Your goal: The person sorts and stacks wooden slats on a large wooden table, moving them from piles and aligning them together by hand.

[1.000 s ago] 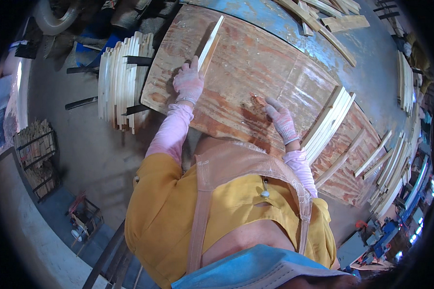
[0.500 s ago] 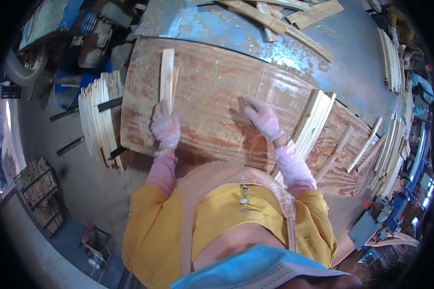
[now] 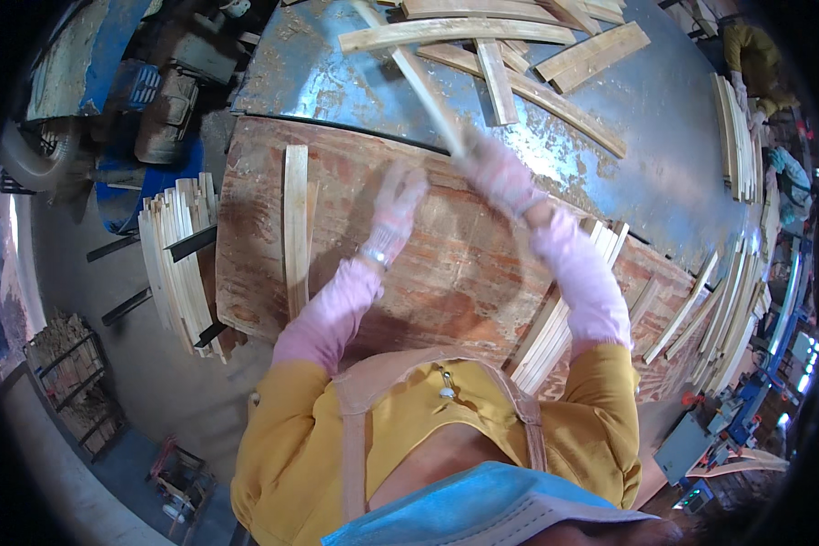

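My right hand, in a pale pink work glove, is closed around the near end of a narrow wooden strip. The strip slants away to the far left over the blue metal table and is smeared by motion. My left hand, gloved the same way, hovers above the plywood board with fingers stretched out and nothing in them. Left of it, a single light wooden strip lies lengthwise on the board, with a thinner reddish piece along its right side.
Loose strips lie crisscrossed in a pile on the blue table. A row of strips lies under my right forearm. Bundled strips rest on metal bars at the left. Another person stands at the far right.
My left hand has let go of the strip on the board and moved right. My right hand has reached forward and now grips a wooden strip.
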{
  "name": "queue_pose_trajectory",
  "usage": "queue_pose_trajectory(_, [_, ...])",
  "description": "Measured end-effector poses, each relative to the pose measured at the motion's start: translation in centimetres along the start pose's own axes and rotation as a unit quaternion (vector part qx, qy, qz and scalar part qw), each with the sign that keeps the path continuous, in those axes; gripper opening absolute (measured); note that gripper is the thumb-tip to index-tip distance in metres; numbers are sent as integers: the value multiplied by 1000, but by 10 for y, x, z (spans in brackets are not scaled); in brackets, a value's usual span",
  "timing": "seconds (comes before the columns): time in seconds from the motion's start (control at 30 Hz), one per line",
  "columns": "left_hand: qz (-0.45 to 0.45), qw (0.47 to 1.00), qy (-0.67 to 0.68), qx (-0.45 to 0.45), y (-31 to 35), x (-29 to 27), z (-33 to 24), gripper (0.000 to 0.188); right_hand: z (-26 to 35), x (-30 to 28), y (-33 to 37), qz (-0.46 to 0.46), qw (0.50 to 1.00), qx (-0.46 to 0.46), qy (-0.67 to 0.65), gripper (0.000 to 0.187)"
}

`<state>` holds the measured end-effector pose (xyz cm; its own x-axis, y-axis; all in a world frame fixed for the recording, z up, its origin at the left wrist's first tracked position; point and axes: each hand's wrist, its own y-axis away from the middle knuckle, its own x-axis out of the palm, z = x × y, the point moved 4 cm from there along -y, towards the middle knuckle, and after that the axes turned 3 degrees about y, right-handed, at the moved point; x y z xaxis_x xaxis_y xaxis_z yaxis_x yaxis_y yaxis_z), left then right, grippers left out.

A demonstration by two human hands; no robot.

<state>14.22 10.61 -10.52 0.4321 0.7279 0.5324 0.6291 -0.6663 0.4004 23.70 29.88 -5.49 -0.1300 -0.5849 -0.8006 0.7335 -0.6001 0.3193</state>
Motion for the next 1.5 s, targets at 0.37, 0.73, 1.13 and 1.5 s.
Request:
queue_pose_trajectory(0.37, [-7, 984, 20, -177, -5, -15, 0, 40, -17, -75, -165, -274, 866, -203, 366, 69])
queue_pose_trajectory(0.73, [-8, 982, 83, -169, 10, -50, 11, 26, 51, -47, -134, 64, 989, -28, -133, 43])
queue_pose_trajectory(1.13, [-10, 981, 6, -192, 20, -50, 38, 32, 60, -29, -77, -232, 926, 25, 298, 75])
queue_pose_trajectory(1.5, [15, 978, -91, -186, 48, -53, -1, 40, -55, -81, -28, 6, 971, 93, -221, 44])
